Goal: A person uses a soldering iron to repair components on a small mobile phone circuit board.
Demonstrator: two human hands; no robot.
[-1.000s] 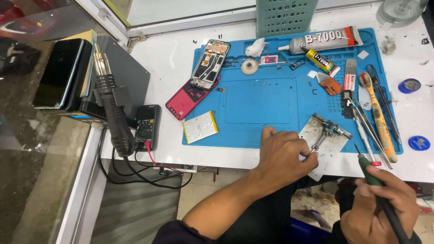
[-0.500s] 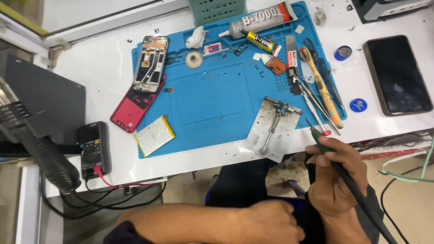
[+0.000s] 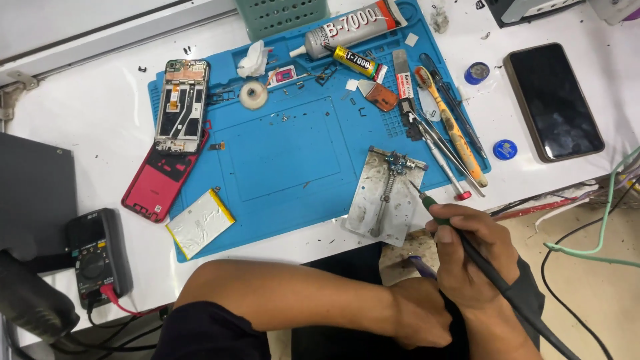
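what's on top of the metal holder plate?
A small circuit board sits clamped at the far end of the metal holder plate. The soldering iron tip hovers beside it. The plate's underside is hidden.

A dark-handled soldering iron [image 3: 467, 243] with a green collar slants up-left, its thin tip just beside a small circuit board [image 3: 398, 162] clamped atop a scuffed metal holder plate [image 3: 385, 197] at the blue mat's [image 3: 287, 153] near edge.
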